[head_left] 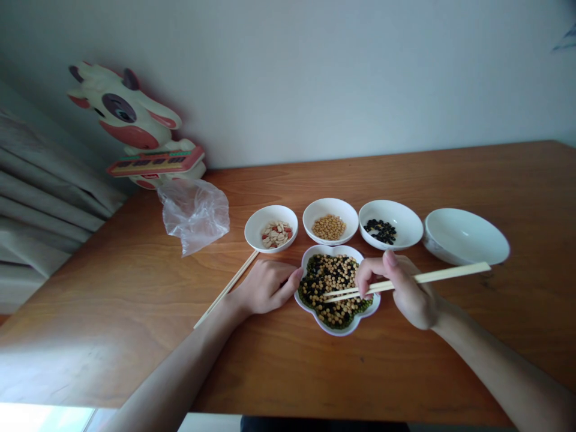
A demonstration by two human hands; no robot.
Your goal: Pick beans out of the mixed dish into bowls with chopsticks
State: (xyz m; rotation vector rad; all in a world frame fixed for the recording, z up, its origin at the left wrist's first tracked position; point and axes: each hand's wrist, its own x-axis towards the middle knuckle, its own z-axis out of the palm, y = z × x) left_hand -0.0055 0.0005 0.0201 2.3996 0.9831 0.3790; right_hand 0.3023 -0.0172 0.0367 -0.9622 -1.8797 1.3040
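Mixed beans [330, 291] are still filling the flower-shaped dish [337, 331], with three bowls holding separate kinds

Across the wooden table [135, 342], I'm seeing a bowl of pale seeds and red bits [256, 231], a soybean bowl [330, 207], a black-bean bowl [396, 210] and a wide white bowl [468, 237] lining up beyond the dish. The right hand [405, 294] is gripping chopsticks [443, 276], their tips reaching over the heap. The left hand [263, 288] is resting beside the dish, its fingers [288, 287] loosely curling around nothing. Black beans, soybeans and green mung beans are mingling in the heap.
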